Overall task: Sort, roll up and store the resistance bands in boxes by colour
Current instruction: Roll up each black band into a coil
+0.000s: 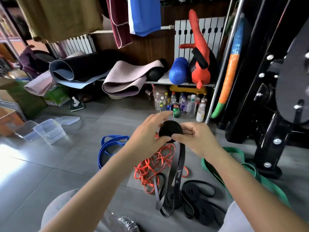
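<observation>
Both hands pinch the black roll in mid-air: your left hand cups its side while your right hand nips the edge, so the coil stays tight as the loose tail hangs to the floor.

Single head-worn wide-angle view, looking forward and down, close over both forearms, grey floor below, cluttered shelf beyond

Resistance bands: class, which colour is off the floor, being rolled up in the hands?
The black band, a roll pinched between left hand and right hand. Blue, orange and green lie loose.
</observation>
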The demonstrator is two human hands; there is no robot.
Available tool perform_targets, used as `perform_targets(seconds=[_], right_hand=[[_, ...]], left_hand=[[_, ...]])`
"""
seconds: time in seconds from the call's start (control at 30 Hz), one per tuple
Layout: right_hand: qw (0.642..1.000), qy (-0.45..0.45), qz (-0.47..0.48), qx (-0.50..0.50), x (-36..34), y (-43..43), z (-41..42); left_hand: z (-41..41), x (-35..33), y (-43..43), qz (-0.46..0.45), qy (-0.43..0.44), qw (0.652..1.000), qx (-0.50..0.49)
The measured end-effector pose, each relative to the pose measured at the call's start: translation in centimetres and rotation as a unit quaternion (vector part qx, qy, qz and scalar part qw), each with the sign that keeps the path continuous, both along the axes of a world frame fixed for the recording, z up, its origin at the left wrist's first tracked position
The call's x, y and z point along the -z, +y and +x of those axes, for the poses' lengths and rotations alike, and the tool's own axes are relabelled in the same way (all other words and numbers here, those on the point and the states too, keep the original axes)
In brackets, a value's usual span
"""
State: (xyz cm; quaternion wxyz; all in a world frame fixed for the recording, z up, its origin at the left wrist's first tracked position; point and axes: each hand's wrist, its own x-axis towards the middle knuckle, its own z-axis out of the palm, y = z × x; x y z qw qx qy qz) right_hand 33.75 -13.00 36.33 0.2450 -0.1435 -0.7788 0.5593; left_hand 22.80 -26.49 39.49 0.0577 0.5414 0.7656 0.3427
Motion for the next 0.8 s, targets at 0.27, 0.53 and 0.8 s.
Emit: perform_targets(seconds=[0.27, 0.53, 0.8], right_hand=[[0.999, 0.035, -0.038, -0.006, -0.6, -0.1, -0.1], [0.989, 0.113, -0.098, 0.019, -0.8, -0.6, -0.4], [1.0, 0.004, 0.001, -0.021, -0.7, 0.5, -0.4]], left_hand=[[-1.0, -0.8, -0.2, 0.066, 0.029, 0.997, 0.025], [1.7, 0.6, 0.4, 0.282, -0.346, 0.894, -0.051], [-0.6, 0.1, -0.2, 0.022, 0.037, 0.999, -0.018]])
